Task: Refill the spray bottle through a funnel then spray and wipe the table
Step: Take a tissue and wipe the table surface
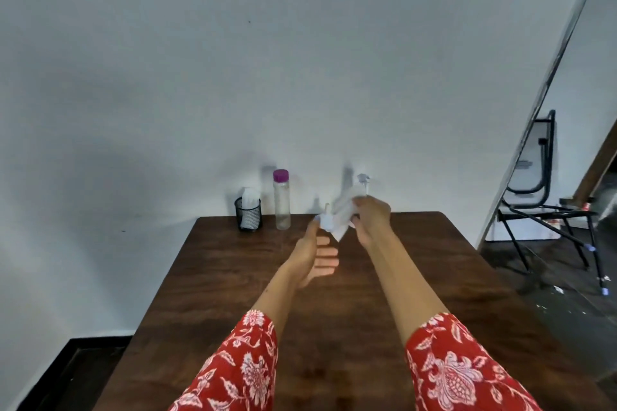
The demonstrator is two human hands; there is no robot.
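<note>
Gripping white cloth [344,215], right hand [372,220]

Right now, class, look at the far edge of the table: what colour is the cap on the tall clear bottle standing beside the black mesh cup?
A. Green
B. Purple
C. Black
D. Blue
B. The tall clear bottle standing upright just right of the black mesh cup is topped by a purple cap.
</note>
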